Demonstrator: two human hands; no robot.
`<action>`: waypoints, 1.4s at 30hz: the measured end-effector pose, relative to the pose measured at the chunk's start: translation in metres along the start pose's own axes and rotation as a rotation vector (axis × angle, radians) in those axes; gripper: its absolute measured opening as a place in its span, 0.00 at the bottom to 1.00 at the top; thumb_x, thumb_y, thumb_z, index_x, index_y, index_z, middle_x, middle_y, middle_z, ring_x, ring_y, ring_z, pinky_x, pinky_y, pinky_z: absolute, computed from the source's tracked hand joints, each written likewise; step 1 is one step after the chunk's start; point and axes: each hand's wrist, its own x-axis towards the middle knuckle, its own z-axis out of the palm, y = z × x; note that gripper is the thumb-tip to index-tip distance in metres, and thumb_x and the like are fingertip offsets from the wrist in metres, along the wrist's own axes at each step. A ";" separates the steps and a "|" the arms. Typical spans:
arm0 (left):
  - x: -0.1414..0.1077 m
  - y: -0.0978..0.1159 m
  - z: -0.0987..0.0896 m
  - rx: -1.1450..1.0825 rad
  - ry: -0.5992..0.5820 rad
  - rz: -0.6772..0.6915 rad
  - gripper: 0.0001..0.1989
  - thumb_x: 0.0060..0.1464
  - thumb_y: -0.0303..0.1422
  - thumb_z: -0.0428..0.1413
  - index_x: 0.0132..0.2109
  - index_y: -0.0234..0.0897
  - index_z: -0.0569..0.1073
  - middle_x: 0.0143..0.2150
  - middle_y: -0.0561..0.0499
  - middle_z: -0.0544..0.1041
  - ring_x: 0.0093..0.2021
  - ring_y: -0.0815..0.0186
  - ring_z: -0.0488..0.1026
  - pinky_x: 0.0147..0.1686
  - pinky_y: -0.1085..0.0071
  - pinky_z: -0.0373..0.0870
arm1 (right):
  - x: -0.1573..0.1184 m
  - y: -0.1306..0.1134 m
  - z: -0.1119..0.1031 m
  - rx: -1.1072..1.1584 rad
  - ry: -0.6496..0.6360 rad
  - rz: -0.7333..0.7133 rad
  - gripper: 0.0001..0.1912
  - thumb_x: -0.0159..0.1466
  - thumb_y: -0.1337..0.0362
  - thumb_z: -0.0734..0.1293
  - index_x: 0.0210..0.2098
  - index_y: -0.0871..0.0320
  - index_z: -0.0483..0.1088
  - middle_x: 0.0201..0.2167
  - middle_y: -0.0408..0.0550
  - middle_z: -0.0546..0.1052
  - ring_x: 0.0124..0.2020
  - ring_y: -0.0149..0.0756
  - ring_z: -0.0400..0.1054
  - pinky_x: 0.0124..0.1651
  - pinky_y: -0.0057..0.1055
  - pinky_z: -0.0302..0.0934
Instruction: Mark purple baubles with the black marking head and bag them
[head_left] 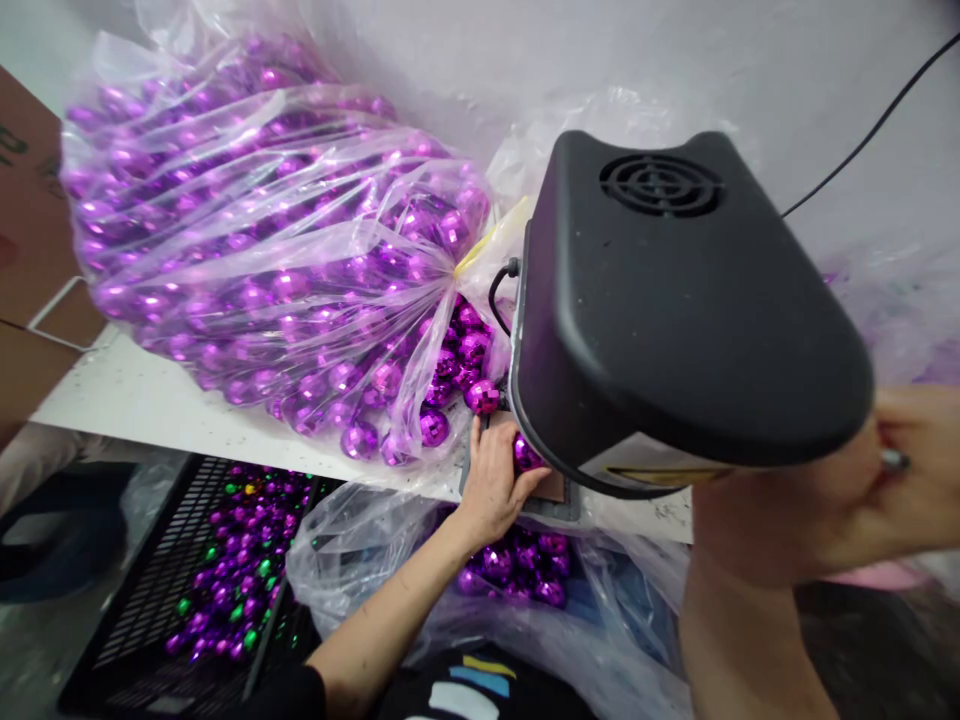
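Note:
My left hand [491, 475] lies over a small brown plate [553, 486] below the black machine. Its thumb and forefinger curve around a shiny purple faceted ball [526, 455], partly hidden under the housing. More purple faceted balls [471, 350] spill from a bag's mouth just beyond the fingertips. The black machine housing [697, 310] has a round vent on top and covers much of the work spot. Against its right side, my right hand [840, 490] is blurred and looks closed; the housing hides most of what it grips. A small metal piece shows there.
A large clear bag [262, 250] full of purple balls, tied with yellow, fills the left of the white table [150, 385]. An open plastic bag [360, 540] at my lap holds more balls. A black crate [127, 610] holds small purple and green balls. A cable [862, 140] crosses the wall.

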 end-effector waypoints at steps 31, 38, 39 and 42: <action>0.017 -0.022 -0.065 -0.477 -0.317 -0.273 0.27 0.64 0.46 0.55 0.66 0.44 0.65 0.60 0.47 0.73 0.61 0.56 0.70 0.63 0.55 0.66 | 0.022 -0.006 0.014 -0.031 -0.015 -0.060 0.25 0.66 0.43 0.61 0.29 0.58 0.69 0.20 0.38 0.58 0.23 0.22 0.53 0.25 0.24 0.49; 0.015 -0.019 -0.039 -0.405 -0.203 -0.251 0.24 0.59 0.40 0.61 0.60 0.39 0.70 0.56 0.44 0.77 0.56 0.53 0.74 0.59 0.53 0.69 | 0.023 -0.008 0.014 -0.031 -0.065 -0.074 0.24 0.68 0.45 0.59 0.29 0.59 0.68 0.21 0.37 0.61 0.24 0.20 0.53 0.26 0.23 0.48; 0.015 -0.017 -0.038 -0.368 -0.190 -0.224 0.24 0.58 0.40 0.62 0.59 0.39 0.70 0.56 0.44 0.77 0.56 0.53 0.74 0.59 0.53 0.69 | 0.023 -0.008 0.014 -0.027 -0.071 -0.079 0.24 0.68 0.46 0.59 0.29 0.59 0.67 0.20 0.36 0.61 0.23 0.20 0.53 0.26 0.22 0.48; 0.015 -0.011 -0.036 -0.237 -0.158 -0.142 0.19 0.59 0.39 0.61 0.56 0.39 0.72 0.55 0.43 0.77 0.56 0.52 0.73 0.59 0.51 0.68 | 0.023 -0.007 0.014 -0.013 -0.076 -0.088 0.22 0.69 0.48 0.60 0.29 0.60 0.67 0.19 0.35 0.59 0.23 0.18 0.51 0.27 0.21 0.47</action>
